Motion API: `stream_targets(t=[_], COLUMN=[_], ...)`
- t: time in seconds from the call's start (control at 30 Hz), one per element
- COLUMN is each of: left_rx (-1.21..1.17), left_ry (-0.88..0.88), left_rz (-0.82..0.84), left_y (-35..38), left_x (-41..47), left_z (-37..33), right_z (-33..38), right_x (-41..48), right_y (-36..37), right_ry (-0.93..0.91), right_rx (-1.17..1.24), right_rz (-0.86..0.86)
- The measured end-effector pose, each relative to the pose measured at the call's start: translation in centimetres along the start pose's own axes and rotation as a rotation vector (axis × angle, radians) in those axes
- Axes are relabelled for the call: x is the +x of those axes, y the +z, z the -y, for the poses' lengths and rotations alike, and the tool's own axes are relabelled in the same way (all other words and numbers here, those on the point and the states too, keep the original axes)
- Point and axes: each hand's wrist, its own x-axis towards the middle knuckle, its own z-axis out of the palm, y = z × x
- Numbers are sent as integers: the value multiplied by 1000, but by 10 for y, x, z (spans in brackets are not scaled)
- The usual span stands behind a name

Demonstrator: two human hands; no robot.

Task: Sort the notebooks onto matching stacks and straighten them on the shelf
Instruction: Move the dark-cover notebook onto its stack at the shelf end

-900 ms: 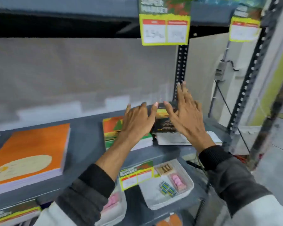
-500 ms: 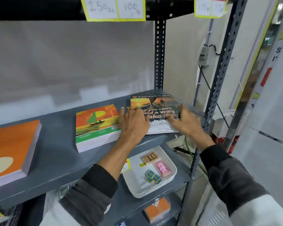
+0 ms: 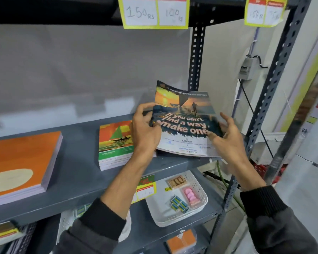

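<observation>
The left hand (image 3: 145, 132) pinches the left edge of a notebook (image 3: 185, 123) printed "If you can't find a way, make one", thumb on the cover and fingers curled behind it. The right hand (image 3: 226, 138) is at the notebook's lower right corner with its fingers loosely spread; whether they actually grip the cover I cannot tell. The notebook is tilted up, its top edge raised and its lower edge close over more notebooks lying at the right end of the grey shelf (image 3: 77, 162). Just to the left on the same shelf lies a stack of sailboat-cover notebooks (image 3: 114, 143), and well apart at the far left a thicker stack of orange notebooks (image 3: 20, 164). On the shelf below sits a white basket (image 3: 200, 187) holding small packets.
</observation>
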Motion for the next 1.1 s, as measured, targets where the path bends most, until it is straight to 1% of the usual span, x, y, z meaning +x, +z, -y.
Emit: stream_targets(t=[0.07, 0.13, 0.27, 0.37, 0.43, 0.53, 0.67, 0.87, 1.0, 1.1], left_rx=[-89, -120, -191, -129, -47, 25, 68, 245, 330, 369], left_ry=[-53, -69, -74, -49, -77, -126, -103, -99, -134, -185], left_rz=[-15, -39, -87, -47, -21, -90, -214, -356, -422, -421], left_y=[-26, -57, -142, -217, -273, -355, -448, -574, -636, -665], left_x=[4, 7, 13, 15, 14, 6, -5, -11, -9, -6], left_z=[-9, -18, -39, -52, -57, -59, -57, -45, -32, -21], right_z=[18, 41, 91, 127, 151, 185, 215, 254, 268, 276], right_x=[-5, -12, -36, -59, -78, -110, -150, -216, -248, -267], right_y=[9, 24, 75, 125, 166, 229, 314, 424, 476, 502], right_ry=[-53, -92, -117, -128, -137, -147, -154, -177, -195, -195], right_rx=[-45, -30, 241, 380, 465, 533, 535, 554, 452, 328], right_rz=[-9, 1, 63, 120, 178, 274, 373, 526, 585, 609])
